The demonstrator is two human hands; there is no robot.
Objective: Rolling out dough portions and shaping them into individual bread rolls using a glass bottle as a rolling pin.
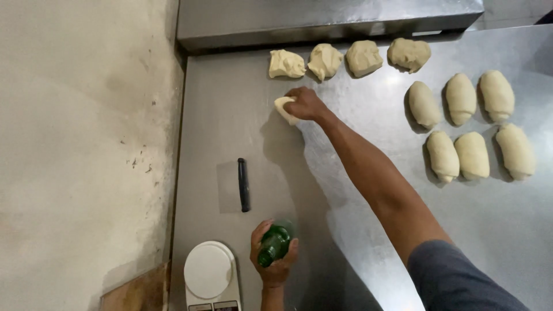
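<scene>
My right hand (306, 103) reaches far across the steel table (230, 115) and grips a pale dough piece (285, 109), just below a row of rough dough lumps (348, 59) along the back ledge. Close to me, my left hand (273, 259) holds a green glass bottle (274, 244) lying on its side on the table. Several shaped oval dough rolls (472, 154) lie in two rows at the right.
A dough scraper with a black handle (243, 184) lies on the table left of centre. A white kitchen scale (210, 275) sits at the near edge. A raised steel ledge (322, 23) runs along the back and a plastered wall (80, 144) bounds the left.
</scene>
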